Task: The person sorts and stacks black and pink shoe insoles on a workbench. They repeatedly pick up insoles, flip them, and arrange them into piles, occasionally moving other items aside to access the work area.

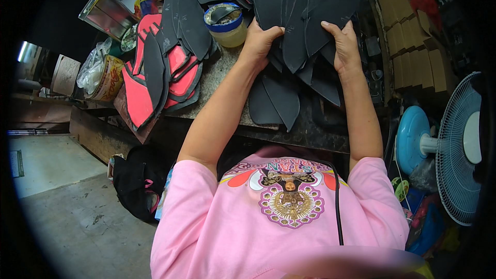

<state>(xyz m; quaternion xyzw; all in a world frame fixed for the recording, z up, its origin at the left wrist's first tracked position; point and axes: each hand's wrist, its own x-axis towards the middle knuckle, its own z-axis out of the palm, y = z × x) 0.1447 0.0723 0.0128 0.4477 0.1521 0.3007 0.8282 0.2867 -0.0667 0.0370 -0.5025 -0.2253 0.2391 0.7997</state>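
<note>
Our left hand (258, 45) and right hand (342, 45), fingers part-closed, grip black pieces (294, 39), seemingly unaligned yet; a pile (153, 70) covers the surface's (216, 85) left edge.

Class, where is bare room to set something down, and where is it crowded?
A strip of grey benchtop lies between the red and black pile and the left forearm, below the blue-rimmed tub. Bare floor lies left of the black bag. Crowded: around the left and right hands, among overlapping black pieces.
</note>
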